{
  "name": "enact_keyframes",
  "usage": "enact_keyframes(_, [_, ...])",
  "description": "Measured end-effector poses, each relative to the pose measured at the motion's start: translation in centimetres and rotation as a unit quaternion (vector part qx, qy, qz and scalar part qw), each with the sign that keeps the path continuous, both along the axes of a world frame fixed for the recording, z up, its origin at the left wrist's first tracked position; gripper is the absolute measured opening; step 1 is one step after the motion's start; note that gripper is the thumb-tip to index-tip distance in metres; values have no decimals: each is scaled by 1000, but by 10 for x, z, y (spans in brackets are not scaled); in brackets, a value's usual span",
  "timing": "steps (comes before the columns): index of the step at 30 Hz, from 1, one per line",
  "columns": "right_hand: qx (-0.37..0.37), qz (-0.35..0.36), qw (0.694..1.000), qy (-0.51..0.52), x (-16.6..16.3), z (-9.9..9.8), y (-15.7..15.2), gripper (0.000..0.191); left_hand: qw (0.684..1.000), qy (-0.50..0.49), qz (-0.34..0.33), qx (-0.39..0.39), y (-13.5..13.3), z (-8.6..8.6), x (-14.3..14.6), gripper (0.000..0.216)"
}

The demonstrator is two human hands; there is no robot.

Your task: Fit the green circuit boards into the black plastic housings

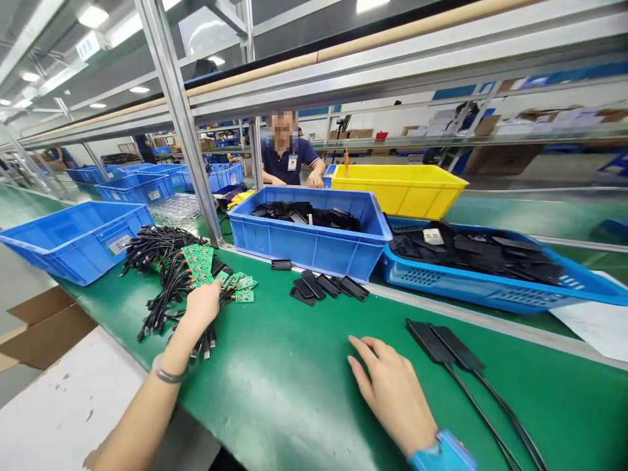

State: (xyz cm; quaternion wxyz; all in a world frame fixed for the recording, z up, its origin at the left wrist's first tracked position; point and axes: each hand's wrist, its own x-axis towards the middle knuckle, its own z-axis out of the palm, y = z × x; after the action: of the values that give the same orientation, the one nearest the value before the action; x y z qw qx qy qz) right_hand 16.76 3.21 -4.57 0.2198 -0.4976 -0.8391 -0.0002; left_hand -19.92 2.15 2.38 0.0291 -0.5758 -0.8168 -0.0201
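Observation:
My left hand (203, 305) reaches into a pile of green circuit boards (199, 261) with black cables attached. Its fingers are curled down among the boards, and what they grip is hidden. Loose boards (244, 296) lie just to the right of that hand, and a heap of black USB cables (167, 261) spreads to its left. My right hand (392, 386) is over the green tabletop with fingers apart and nothing in them. Right of it lie two flat black cases (444, 343) with cables running toward me. Several small black case pieces (318, 286) sit farther back, between the hands.
A blue bin (304, 242) of black parts stands behind the case pieces. A blue basket (456, 288) of black pieces is at the right, a yellow bin (397, 190) behind. Another blue bin (73, 242) is left. A metal post (181, 118) rises midway; a person (289, 154) sits opposite.

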Motion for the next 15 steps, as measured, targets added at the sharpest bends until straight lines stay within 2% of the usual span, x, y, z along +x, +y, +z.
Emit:
enact_keyframes(3, [-102,36,988,109,-6,10,-5,32,1000,-12,-21,19,-2,7,-11,21])
enact_keyframes(5, [-196,64,959,195,-12,17,-9,31,994,-67,-61,67,-2,16,-2,19])
enact_keyframes(6, [-249,76,934,243,-16,21,-11,31,984,-125,-93,93,-3,21,7,18])
enact_keyframes(8, [-361,83,857,357,-23,25,-16,35,936,-284,-175,116,-2,26,33,17])
enact_keyframes(10, [-449,70,742,493,-29,27,-19,47,869,-411,-268,65,4,24,63,21])
enact_keyframes(11, [-475,61,678,557,-31,27,-20,52,848,-428,-312,23,10,20,77,23])
enact_keyframes(12, [-487,51,622,612,-32,27,-20,53,844,-411,-345,-12,18,16,89,23])
enact_keyframes(13, [-488,41,577,653,-32,26,-19,52,856,-369,-360,-27,29,10,99,23])
enact_keyframes(14, [-484,32,547,683,-31,25,-19,49,882,-314,-351,-21,41,4,105,26])
enact_keyframes(15, [-477,22,531,700,-30,25,-17,46,902,-278,-329,-4,56,-2,109,31])
